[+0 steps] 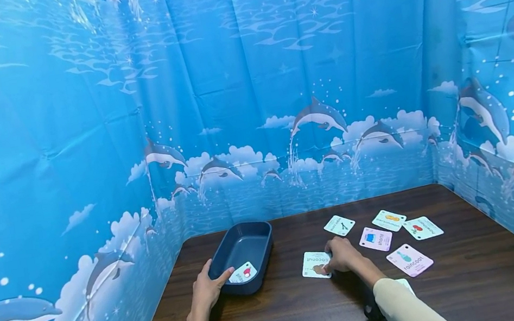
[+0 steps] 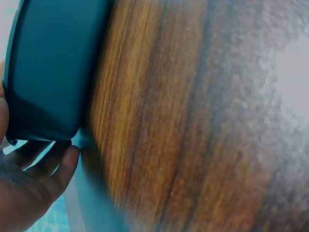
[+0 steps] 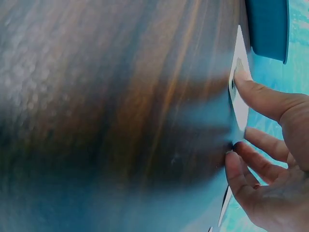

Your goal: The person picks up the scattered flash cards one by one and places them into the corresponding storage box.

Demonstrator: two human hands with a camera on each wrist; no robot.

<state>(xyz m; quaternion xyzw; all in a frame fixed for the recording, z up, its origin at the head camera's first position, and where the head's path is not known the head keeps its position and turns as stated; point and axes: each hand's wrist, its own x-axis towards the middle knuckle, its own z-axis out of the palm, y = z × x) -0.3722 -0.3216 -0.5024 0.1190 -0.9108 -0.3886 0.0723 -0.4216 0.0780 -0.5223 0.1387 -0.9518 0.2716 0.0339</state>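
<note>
A dark blue tray (image 1: 248, 238) stands on the left of the table, with a white picture card (image 1: 243, 273) lying in its near end. My left hand (image 1: 207, 286) grips the tray's left side near that end, thumb over the rim and fingers outside; the left wrist view shows these fingers against the tray's outer wall. At the middle of the table, my right hand (image 1: 343, 256) pinches the right edge of the coconut card (image 1: 313, 264). In the right wrist view the thumb (image 3: 256, 94) lies on that card's face and the fingers curl at its edge.
Right of my right hand lie several more cards, among them a raincoat card (image 1: 410, 260), a shorts card (image 1: 375, 239) and a card with a yellow picture (image 1: 389, 220). Another card (image 1: 406, 285) is partly hidden by my right sleeve. Dolphin-print curtains (image 1: 239, 102) enclose the dark wooden table (image 1: 299, 319).
</note>
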